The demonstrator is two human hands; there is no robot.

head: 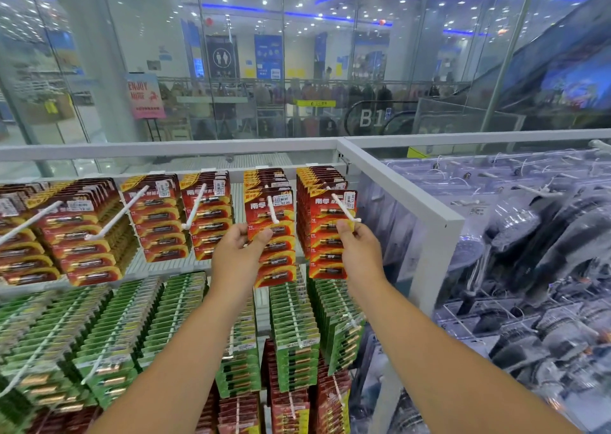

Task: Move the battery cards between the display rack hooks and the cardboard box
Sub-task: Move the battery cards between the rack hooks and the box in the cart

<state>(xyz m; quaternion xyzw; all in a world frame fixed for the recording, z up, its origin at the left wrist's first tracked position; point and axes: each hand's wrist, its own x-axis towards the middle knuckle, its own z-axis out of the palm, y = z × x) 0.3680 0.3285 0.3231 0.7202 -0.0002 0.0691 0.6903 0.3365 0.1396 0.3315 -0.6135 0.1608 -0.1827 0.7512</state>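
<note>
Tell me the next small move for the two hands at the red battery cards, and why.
Probably slide both front cards forward off their hooks. The left hand pinches the front red card on its white hook, and the right hand grips the neighbouring card; both cards appear threaded on their hooks. No box shows.

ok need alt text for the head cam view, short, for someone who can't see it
Two hands reach up to a shop display rack: the left hand grips a red battery card hanging on a white hook, the right hand grips the neighbouring red card. Green battery cards hang below.
</note>
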